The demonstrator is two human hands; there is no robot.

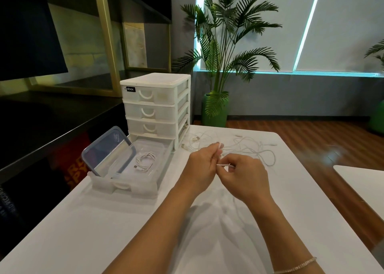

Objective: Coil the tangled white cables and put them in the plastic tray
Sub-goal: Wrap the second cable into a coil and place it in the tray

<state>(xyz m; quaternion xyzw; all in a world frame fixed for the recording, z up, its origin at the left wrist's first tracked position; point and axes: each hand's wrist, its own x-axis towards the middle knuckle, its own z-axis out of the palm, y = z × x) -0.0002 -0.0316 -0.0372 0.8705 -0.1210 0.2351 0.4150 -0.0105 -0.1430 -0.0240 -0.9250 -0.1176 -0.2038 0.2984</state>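
Note:
Both my hands meet over the middle of the white table. My left hand point(202, 167) and my right hand point(246, 177) pinch the same white cable, and its plug end point(223, 165) shows between the fingers. Behind them, a tangle of white cables point(247, 148) sprawls across the table's far part. At the left, the clear plastic tray point(145, 185) holds one coiled white cable point(145, 162). It sits in the pulled-out bottom drawer of the drawer unit.
A white drawer unit point(156, 105) stands at the table's back left. A clear lid with a blue rim point(109, 150) leans at the tray's left side. A potted palm point(220, 66) stands behind the table. A second white table edge point(363, 182) lies at the right.

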